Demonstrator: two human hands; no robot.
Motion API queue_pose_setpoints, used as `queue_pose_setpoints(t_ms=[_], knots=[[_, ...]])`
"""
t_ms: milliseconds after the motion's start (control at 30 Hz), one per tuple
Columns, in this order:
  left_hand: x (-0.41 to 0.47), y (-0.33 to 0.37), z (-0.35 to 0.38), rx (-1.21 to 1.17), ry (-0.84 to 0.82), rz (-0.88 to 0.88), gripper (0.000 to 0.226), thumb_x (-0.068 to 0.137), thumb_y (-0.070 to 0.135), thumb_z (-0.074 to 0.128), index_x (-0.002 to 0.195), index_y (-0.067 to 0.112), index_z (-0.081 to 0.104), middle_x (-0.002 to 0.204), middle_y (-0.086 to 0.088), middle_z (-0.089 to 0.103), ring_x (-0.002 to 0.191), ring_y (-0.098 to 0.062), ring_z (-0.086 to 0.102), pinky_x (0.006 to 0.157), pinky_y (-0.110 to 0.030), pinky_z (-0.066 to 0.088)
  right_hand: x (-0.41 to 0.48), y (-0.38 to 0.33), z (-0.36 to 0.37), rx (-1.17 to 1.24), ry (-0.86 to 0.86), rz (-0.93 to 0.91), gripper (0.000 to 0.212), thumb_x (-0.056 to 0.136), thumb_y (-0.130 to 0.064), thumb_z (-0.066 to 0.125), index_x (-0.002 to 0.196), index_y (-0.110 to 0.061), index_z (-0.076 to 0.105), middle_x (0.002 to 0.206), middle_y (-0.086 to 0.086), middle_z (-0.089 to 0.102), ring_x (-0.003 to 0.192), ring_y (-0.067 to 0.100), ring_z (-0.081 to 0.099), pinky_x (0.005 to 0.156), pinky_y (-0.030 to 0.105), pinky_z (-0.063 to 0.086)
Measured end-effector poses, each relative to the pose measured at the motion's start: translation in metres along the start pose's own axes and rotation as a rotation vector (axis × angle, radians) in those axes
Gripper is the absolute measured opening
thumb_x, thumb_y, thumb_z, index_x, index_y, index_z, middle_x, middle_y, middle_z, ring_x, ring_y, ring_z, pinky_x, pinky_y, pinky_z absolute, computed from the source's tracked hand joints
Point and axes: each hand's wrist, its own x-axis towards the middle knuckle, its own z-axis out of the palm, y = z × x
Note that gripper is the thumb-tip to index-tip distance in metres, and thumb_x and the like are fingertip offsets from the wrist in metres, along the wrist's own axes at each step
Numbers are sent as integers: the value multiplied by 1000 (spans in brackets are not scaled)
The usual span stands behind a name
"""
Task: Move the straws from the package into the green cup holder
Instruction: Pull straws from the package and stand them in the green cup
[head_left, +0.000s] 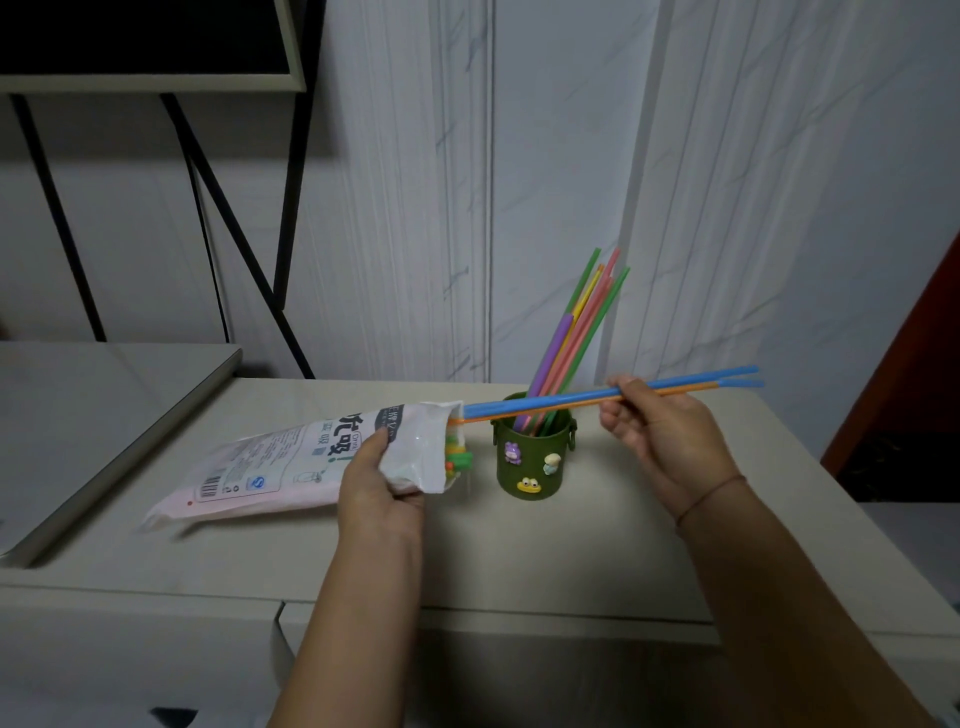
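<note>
While your left hand (376, 486) grips the open end of the package (291, 462) on the table (597, 545), your right hand (660, 431) pinches blue and orange straws (545, 406), partly inside the package. They cross in front of the green cup holder (530, 460), whose leaning straws (576, 332) rise behind them.

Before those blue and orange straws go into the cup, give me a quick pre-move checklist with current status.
1. Right hand has a grip on the blue and orange straws: ok.
2. Straws fully out of the package: not ok, their left ends sit at its mouth.
3. Left hand steadies the package near its opening: ok.
4. Green cup holder upright on the table: ok.
5. Room left in the holder beside the standing straws: cannot tell.
</note>
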Motion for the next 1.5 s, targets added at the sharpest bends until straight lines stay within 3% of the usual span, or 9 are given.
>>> queue_pose_setpoints(t_ms=[67,167,300,733,933,1100,1300,1400,1500], knots=[[2,2,-2,-11,-8,7,22,91,7,57,112,14,56,59,-2,70,49,-16,67,33,-28,50,4,-5,-7,-8,27,-23,14,91,-7,54,80,0,60,46,0,61,44,5,61,49,15,53],[0,2,-2,-7,0,13,27,91,6,58,116,15,54,81,-3,67,67,-17,65,35,-30,52,9,-10,-16,-24,64,-61,15,91,-7,55,78,-1,60,48,1,60,44,5,61,50,15,53],[-6,1,-1,4,-22,-9,14,92,7,57,103,15,57,83,-3,62,55,-17,66,30,-26,47,11,-16,-26,-48,93,-106,16,91,-8,56,77,-2,60,50,2,59,44,5,61,51,15,54],[-9,-6,3,17,-13,1,41,91,6,57,131,14,52,87,-3,63,73,-18,61,32,-28,49,23,-12,-24,-354,40,-184,17,91,-9,56,100,5,60,69,14,59,45,4,61,50,12,52],[-5,-12,0,37,2,-31,48,88,6,61,135,12,52,98,-5,66,79,-18,63,46,-34,56,35,5,0,-429,-37,-157,17,90,-13,58,103,-2,62,69,6,59,58,8,57,53,10,52],[-4,-15,3,29,3,-42,47,88,5,61,133,12,53,92,-5,65,77,-19,63,41,-36,54,51,16,9,-561,-40,-125,14,90,-12,57,93,1,63,61,6,55,42,3,52,46,10,46],[-1,-17,7,23,-8,-80,45,86,5,62,130,11,54,96,-7,67,80,-22,64,44,-39,55,65,13,24,-739,-87,-38,22,91,-8,54,69,-8,55,59,7,51,51,13,46,40,10,44],[-2,-17,10,-5,-4,-81,48,86,4,63,132,11,53,116,-10,67,91,-25,65,49,-41,56,68,21,25,-811,-63,-56,17,90,-7,55,73,-9,54,61,7,52,54,14,49,52,21,48],[-5,-18,11,-24,-15,-90,46,86,4,63,131,11,54,105,-9,68,82,-23,65,43,-38,56,64,29,19,-853,-35,-82,20,85,-10,63,68,-12,53,61,6,55,56,17,52,62,31,49]])
